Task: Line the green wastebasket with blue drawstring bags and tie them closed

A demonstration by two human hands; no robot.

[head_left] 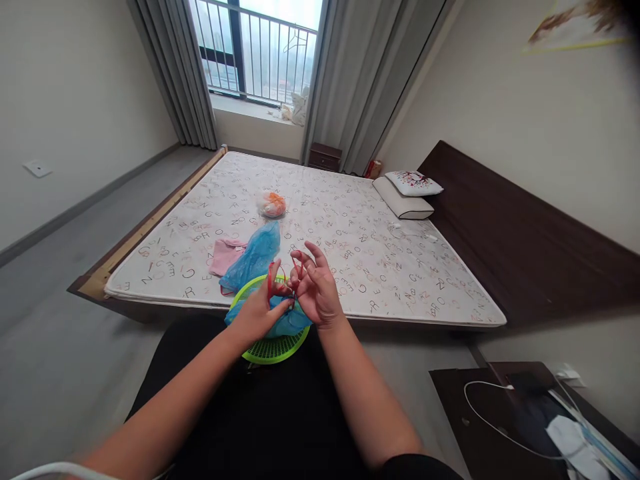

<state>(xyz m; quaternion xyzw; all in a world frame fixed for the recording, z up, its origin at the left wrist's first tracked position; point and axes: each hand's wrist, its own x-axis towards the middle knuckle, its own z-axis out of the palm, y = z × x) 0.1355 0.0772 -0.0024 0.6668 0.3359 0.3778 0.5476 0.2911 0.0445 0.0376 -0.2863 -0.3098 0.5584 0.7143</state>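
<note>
A red drawstring (271,277) is looped around the fingers of my left hand (256,312), whose thumb points across to the right. My right hand (321,290) faces it with fingers curled, and the same red string winds round them. Just beneath both hands, a blue plastic bag (293,325) lies in a bright green basket (275,351) on my lap. My hands hide part of the bag and the basket rim. Beyond the basket, another blue plastic bag (260,248) with a red edge rests on the bed, partly over a pink cloth (224,256).
The bed (345,233) has a letter-patterned mattress. On it sit an orange and white plastic bundle (273,205) and, at the far right, a white pillow (414,183) atop a beige one. A dark nightstand (460,400) with cables and a mask stands lower right.
</note>
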